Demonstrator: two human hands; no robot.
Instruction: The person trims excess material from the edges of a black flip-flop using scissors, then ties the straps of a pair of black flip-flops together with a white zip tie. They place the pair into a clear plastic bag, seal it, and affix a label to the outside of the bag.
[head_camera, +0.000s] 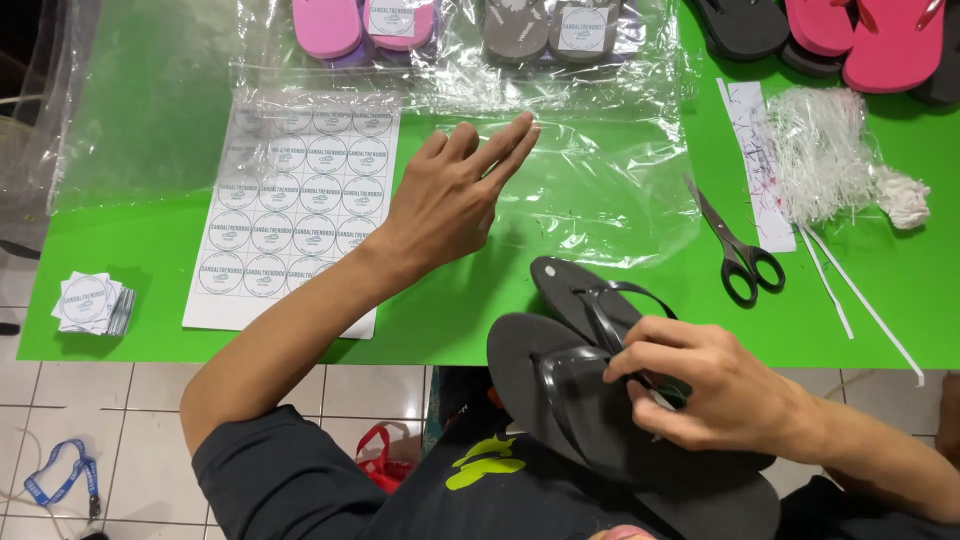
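Looking down, we see our right hand (715, 385) gripping the straps of a pair of black flip-flops (590, 390) held at the near edge of the green table (460, 320). Our left hand (455, 195) hovers open, fingers spread, over a clear plastic bag (600, 190), just beside a sheet of round stickers (290, 210). Black scissors (735, 245) lie to the right, near a bundle of white plastic ties (825, 150).
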